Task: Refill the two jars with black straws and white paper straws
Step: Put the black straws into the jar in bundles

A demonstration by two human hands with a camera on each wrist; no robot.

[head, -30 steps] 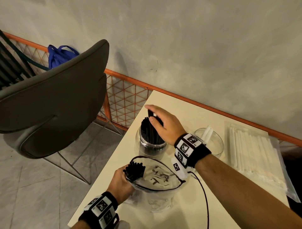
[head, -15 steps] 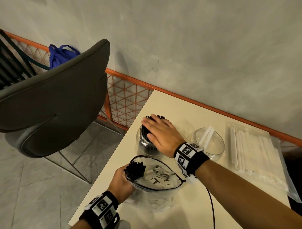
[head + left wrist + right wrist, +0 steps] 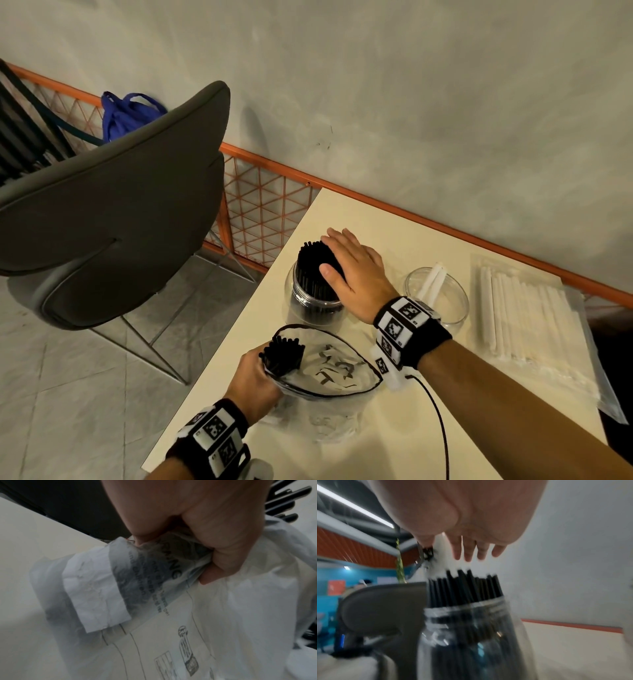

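Head view: right hand (image 3: 356, 274) flat, fingers straight, over black straws (image 3: 313, 270) standing in the left jar (image 3: 310, 305); left hand (image 3: 255, 375) clenches the plastic bag (image 3: 329, 380) with a straw bundle (image 3: 282, 354). Second jar (image 3: 436, 296) holds white paper straws (image 3: 431, 281).

Left wrist: fingers (image 3: 223, 550) curled, gripping bag plastic.

Right wrist: straight fingertips (image 3: 469, 553) just above the straw tips; contact unclear.

- L hand (image 3: 197, 524) fills top of view, fingers curled, gripping bunched neck of plastic bag (image 3: 240, 615).
- Bag translucent white, crumpled, w/ grey print & line drawings; folded flap hangs at left.
- Black straws (image 3: 289, 494) stick out top right, past the hand.
- Cream table (image 3: 25, 563) beneath, dark area beyond its edge.
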